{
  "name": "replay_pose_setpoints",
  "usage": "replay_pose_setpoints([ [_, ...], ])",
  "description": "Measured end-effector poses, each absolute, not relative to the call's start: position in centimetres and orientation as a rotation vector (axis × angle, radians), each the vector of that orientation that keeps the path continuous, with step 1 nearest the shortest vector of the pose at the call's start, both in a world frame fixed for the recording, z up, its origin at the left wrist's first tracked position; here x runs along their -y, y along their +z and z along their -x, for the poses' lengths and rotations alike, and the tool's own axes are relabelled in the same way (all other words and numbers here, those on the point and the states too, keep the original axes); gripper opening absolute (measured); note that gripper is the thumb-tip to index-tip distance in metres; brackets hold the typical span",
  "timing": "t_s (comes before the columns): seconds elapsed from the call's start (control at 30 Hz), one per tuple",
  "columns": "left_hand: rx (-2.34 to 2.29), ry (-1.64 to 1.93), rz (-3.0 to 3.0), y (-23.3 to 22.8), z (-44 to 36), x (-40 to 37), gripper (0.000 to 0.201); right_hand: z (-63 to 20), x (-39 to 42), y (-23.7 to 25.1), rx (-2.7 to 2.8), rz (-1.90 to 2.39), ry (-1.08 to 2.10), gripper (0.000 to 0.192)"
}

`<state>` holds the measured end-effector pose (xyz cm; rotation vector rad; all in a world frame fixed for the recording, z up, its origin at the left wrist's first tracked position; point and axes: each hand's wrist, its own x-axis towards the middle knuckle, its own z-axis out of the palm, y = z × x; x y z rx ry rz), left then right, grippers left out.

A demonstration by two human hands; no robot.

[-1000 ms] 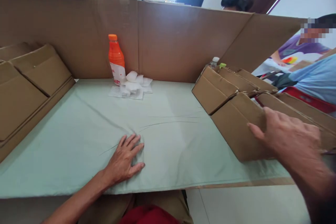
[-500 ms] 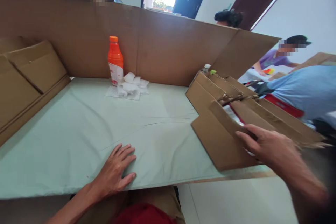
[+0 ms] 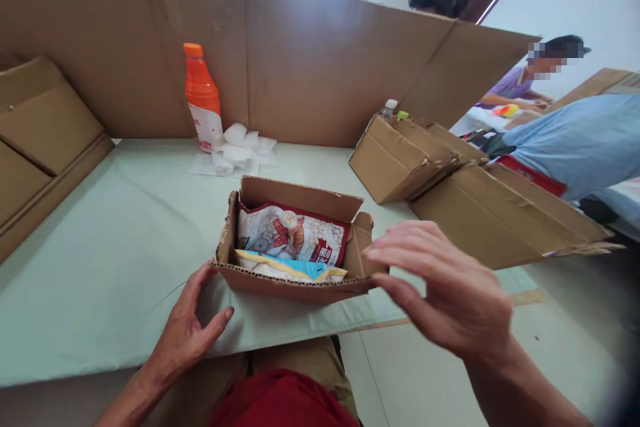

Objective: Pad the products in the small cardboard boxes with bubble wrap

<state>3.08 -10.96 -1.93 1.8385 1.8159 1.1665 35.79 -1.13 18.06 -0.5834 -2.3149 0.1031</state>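
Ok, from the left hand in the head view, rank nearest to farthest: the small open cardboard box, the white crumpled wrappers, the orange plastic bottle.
1. Small open cardboard box: touching the left hand.
2. White crumpled wrappers: farther back, centre.
3. Orange plastic bottle: against the cardboard back wall.

Matt corrugated cardboard box (image 3: 280, 283), glossy plastic packets (image 3: 293, 237), cloth cover (image 3: 100, 247)

open cardboard box (image 3: 295, 280) on green-covered worktop (image 3: 100, 267), snack packets (image 3: 293, 240) inside | left hand (image 3: 187, 330) spread open at box's near-left corner, fingertips touching | right hand (image 3: 445, 287) open, fingers by box's right flap | orange bottle (image 3: 201, 97) beside white wrappers (image 3: 237, 150) at cardboard wall | stacked flat cartons (image 3: 450, 180) at right
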Motion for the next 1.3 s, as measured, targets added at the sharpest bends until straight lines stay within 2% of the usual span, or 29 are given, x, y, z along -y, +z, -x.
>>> replay_pose_setpoints([
  [0.07, -1.827, 1.158, -1.852, -2.2, -2.6, 11.3, 0.063, -37.5, 0.7, 16.9, 2.112, 0.772, 0.144, 0.025],
  [0.2, -1.782, 1.161, -1.898, -1.7, -2.4, 10.9, 0.059, -41.1, 0.5, 13.6, 1.973, 1.164, 0.256, 0.020],
  [0.4, -1.648, 1.138, -1.790, 0.7, -3.8, 7.8, 0.067, -41.9, 1.5, 7.2, 2.278, 1.293, 0.727, 0.059],
  [0.53, -1.594, 1.108, -1.591, 0.8, -4.9, 6.0, 0.064, -40.2, 1.5, 3.9, 2.213, 1.408, 0.864, 0.066],
  [0.7, -1.640, 1.192, -1.450, 0.4, -4.8, 3.8, 0.055, -37.8, -1.9, 4.0, 2.113, 1.355, 0.870, 0.056],
  [0.87, -1.762, 1.314, -1.319, 1.2, -2.2, 0.1, 0.049, -33.3, -7.6, 4.7, 2.099, 1.234, 0.883, 0.056],
  [1.0, -1.784, 1.351, -1.281, 1.1, -0.2, -1.9, 0.048, -30.6, -10.6, 4.3, 2.124, 1.133, 0.955, 0.045],
  [1.17, -1.798, 1.373, -1.294, -0.5, 0.0, -1.7, 0.047, -32.3, -13.2, 4.4, 2.199, 0.993, 1.081, 0.030],
  [1.3, -1.822, 1.408, -1.324, -1.7, -0.7, -1.4, 0.043, -32.6, -18.3, 6.0, 2.120, 1.130, 0.893, 0.031],
])
